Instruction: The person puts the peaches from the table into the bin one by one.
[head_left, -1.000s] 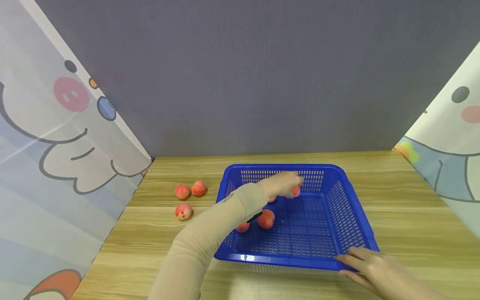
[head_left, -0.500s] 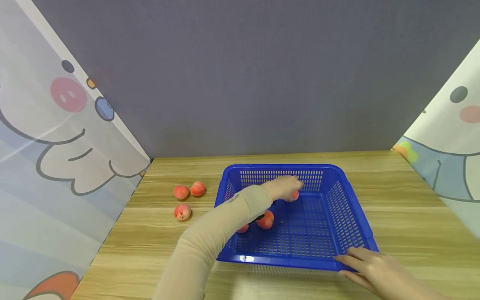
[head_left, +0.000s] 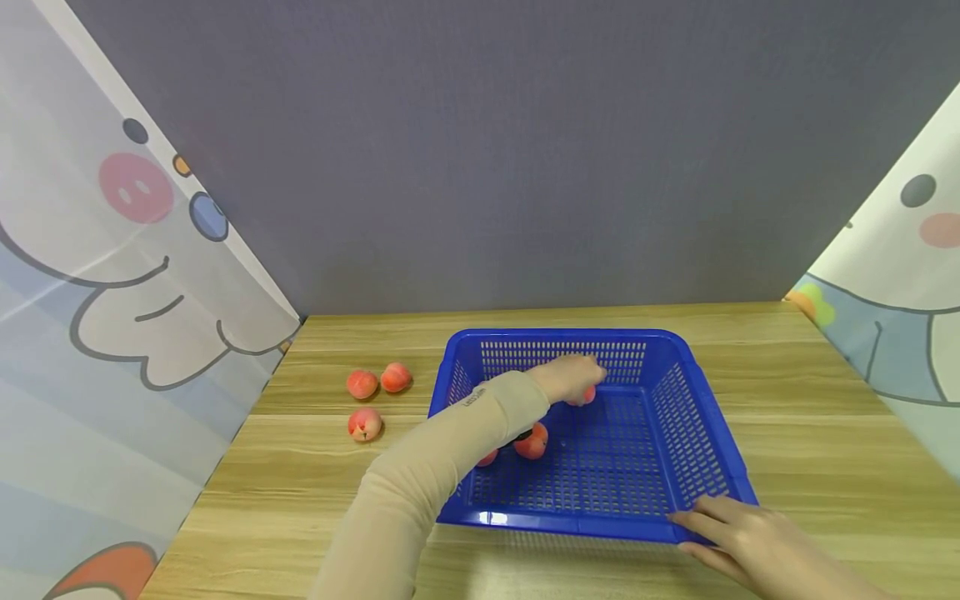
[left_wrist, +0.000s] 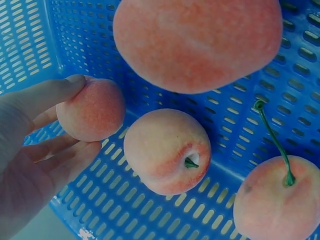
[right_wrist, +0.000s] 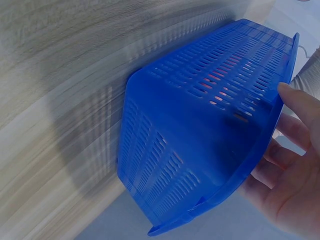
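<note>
The left hand (head_left: pixel 572 377) reaches over the back of the blue basket (head_left: pixel 577 523); in the left wrist view its thumb and fingers pinch a small peach (left_wrist: pixel 94 110) low inside the basket. Beside that peach lies another with a short green stem (left_wrist: pixel 167 151), and a long-stemmed one (left_wrist: pixel 278 200) is at the lower right. A large peach (left_wrist: pixel 197 40) fills the top of that view. At the basket's front right corner the right hand (head_left: pixel 757 537) grips the rim, thumb on the outside and fingers over the edge in the right wrist view.
Three peaches lie on the wooden table (head_left: pixel 285 517) left of the basket: two side by side (head_left: pixel 362 384) (head_left: pixel 396 377) and one nearer the front (head_left: pixel 365 424). A grey panel (head_left: pixel 540 158) stands behind the table, with cartoon-printed sheets at both sides.
The left hand and its peach have moved slightly down and to the left within the basket. The right hand stays at the rim.
</note>
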